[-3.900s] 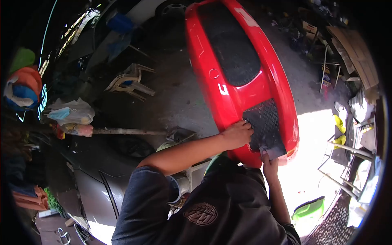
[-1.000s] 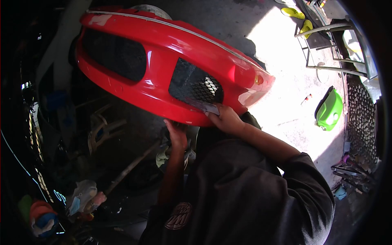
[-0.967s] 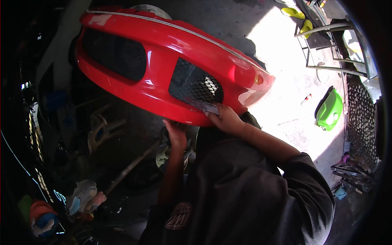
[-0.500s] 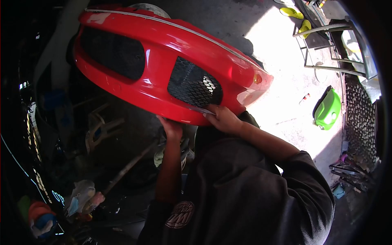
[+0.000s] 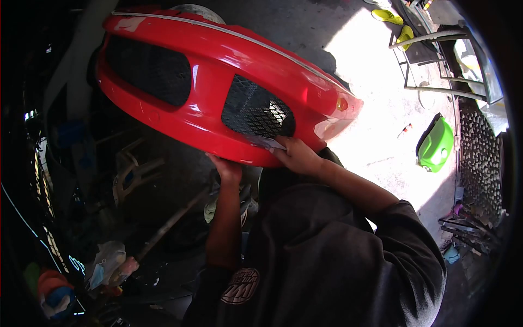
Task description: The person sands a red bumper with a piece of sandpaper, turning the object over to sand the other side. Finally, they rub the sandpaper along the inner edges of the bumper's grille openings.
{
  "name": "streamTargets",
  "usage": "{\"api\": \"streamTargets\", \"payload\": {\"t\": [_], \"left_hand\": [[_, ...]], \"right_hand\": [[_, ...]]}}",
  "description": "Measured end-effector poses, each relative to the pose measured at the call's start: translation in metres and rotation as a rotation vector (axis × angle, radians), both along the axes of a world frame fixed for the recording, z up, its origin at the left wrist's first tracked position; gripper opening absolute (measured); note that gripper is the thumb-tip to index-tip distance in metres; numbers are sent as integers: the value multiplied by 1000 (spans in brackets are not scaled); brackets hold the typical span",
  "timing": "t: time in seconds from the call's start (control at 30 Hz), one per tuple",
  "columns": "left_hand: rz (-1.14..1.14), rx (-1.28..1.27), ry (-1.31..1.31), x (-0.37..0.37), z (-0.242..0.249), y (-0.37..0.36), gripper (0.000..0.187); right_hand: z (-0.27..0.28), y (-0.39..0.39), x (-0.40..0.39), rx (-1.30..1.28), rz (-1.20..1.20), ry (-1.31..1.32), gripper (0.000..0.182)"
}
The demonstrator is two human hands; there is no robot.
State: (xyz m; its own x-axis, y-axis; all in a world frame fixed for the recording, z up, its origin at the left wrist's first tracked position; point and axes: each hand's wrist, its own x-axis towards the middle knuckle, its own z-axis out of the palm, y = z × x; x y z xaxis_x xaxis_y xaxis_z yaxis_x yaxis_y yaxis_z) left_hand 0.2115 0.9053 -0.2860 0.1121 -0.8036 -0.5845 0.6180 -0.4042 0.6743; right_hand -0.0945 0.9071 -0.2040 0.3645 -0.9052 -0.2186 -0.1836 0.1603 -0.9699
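A glossy red car bumper (image 5: 208, 82) with two mesh-filled openings lies tilted across the upper middle of the view. My left hand (image 5: 226, 168) holds its lower edge from beneath, with part of the fingers hidden behind the rim. My right hand (image 5: 298, 156) pinches a thin grey sheet (image 5: 267, 142), which looks like sandpaper. The sheet lies against the lower lip of the right opening, in front of the black mesh (image 5: 256, 106). Bare pale patches show at the bumper's right end and upper left.
A green plastic shell (image 5: 437, 144) lies on the sunlit floor (image 5: 376, 147) to the right. Yellow shoes (image 5: 388, 16) and a metal frame (image 5: 436, 39) are at the upper right. In the shade at left stand a plastic chair (image 5: 131, 174) and a clear bag (image 5: 109, 261).
My right hand and the grey sheet have shifted slightly left and up along the opening's lower lip, and more of the sheet shows. My left hand keeps its hold on the bumper.
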Motion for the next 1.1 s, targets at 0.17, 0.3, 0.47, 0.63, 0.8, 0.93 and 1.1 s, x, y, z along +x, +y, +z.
{"api": "streamTargets", "payload": {"t": [0.17, 0.3, 0.47, 0.63, 0.8, 0.93, 1.1], "left_hand": [[-15, -16, 0, 1, -1, -1, 91], [8, 25, -47, -3, 4, 0, 92], [-28, -6, -48, -7, 5, -1, 97], [-13, 20, -117, -11, 4, -7, 104], [-14, -1, -129, -12, 6, -7, 98], [-2, -27, -153, -15, 8, -8, 98], [-12, -81, -101, -11, 2, -9, 96]], "right_hand": [[-2, 0, -1, -35, 10, -3, 28], [-3, -5, -3, -42, 55, 7, 30], [-20, -13, -4, -135, 99, 10, 33], [-16, -14, -3, -139, 146, 50, 33], [-36, 5, 4, -333, 145, 104, 33], [-35, 10, 6, -490, 137, 154, 37], [-32, 17, 5, -506, 38, 175, 34]]}}
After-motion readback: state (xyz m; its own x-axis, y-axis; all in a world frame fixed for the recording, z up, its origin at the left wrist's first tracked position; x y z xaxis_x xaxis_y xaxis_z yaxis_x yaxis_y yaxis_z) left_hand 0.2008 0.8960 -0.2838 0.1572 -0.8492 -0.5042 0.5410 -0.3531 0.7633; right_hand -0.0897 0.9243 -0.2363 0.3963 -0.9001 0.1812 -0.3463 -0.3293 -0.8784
